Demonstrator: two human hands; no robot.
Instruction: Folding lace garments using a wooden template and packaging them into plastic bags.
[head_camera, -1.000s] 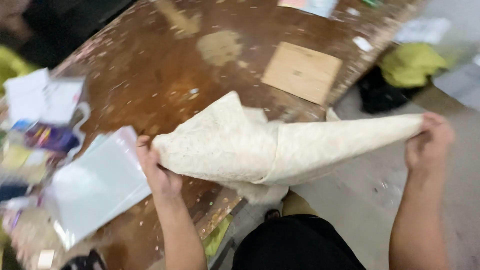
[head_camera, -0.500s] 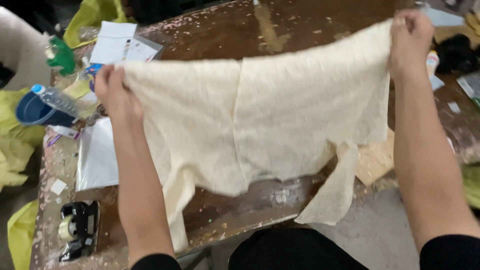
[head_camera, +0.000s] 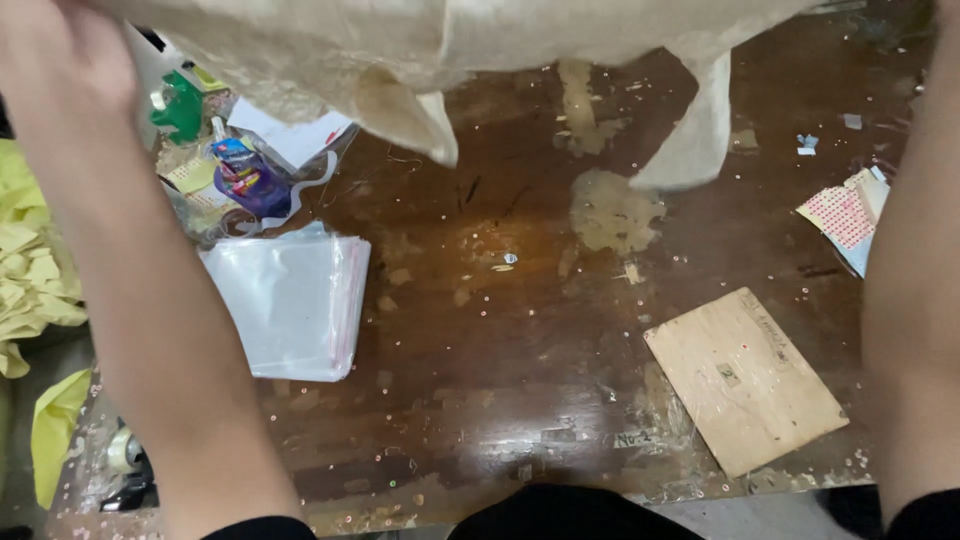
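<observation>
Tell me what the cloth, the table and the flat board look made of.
Cloth: cream woven fabric, matte, with a faint raised pattern, draping softly. Table: dark brown wood, glossy varnish worn off in pale patches. Board: probably thin plywood or cardboard, tan, dull.

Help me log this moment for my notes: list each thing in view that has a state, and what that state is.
Cream patterned fabric: lifted off the table, loose ends hanging.
Left hand: raised at the fabric's edge; grip blurred.
Right hand: out of view; only the forearm shows.
Stack of clear plastic bags: lying flat.
Brown cardboard rectangle: lying flat.
Worn brown wooden table: scuffed, speckled with small bits.
</observation>
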